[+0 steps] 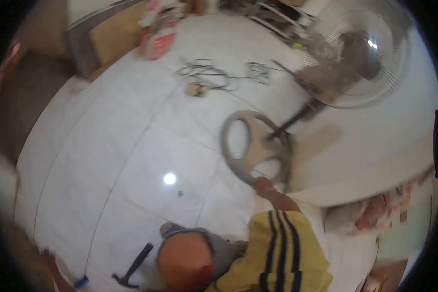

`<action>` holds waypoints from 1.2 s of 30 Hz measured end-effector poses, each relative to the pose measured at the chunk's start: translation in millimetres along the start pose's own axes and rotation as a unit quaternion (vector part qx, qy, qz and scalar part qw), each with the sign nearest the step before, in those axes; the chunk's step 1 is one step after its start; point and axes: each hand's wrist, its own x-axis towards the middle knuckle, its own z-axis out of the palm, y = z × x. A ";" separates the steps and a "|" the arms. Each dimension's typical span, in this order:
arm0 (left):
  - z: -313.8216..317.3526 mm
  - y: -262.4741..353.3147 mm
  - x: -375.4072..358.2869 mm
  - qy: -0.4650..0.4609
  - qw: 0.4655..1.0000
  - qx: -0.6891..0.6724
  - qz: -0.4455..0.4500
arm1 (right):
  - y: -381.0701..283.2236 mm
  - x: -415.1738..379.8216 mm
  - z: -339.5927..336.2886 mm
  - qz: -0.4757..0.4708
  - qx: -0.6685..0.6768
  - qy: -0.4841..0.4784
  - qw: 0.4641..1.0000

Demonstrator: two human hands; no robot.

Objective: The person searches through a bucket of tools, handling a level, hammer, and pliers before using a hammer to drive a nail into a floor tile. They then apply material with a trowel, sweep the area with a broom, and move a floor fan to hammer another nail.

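My right hand, at the end of a yellow sleeve with dark stripes, is closed on the near rim of a round, beige fan base. From the base a dark pole runs up to the pedestal fan's wire cage, which leans toward the upper right. My left hand is not in view. A black claw hammer lies on the floor at the lower left. Beside it is a rounded orange-brown shape with grey around it; blur hides what it is.
A tangled dark cable lies on the white tiled floor with a small brownish object beside it. A red and white bag stands at the back. A small rack is behind. A pale wall borders the right side.
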 end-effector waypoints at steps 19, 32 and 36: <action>-1.0 -1.0 -105.3 0.059 0.767 -0.474 -0.429 | -38.5 -9.5 -32.2 -0.088 -0.026 0.054 0.994; -77.6 39.8 -31.3 0.019 0.901 -0.268 -0.340 | -410.1 -109.1 -115.1 -0.663 -0.003 0.048 0.747; -165.0 55.0 -1.6 0.056 0.892 -0.259 -0.365 | -540.5 -232.1 -52.0 -0.753 0.066 -0.095 0.648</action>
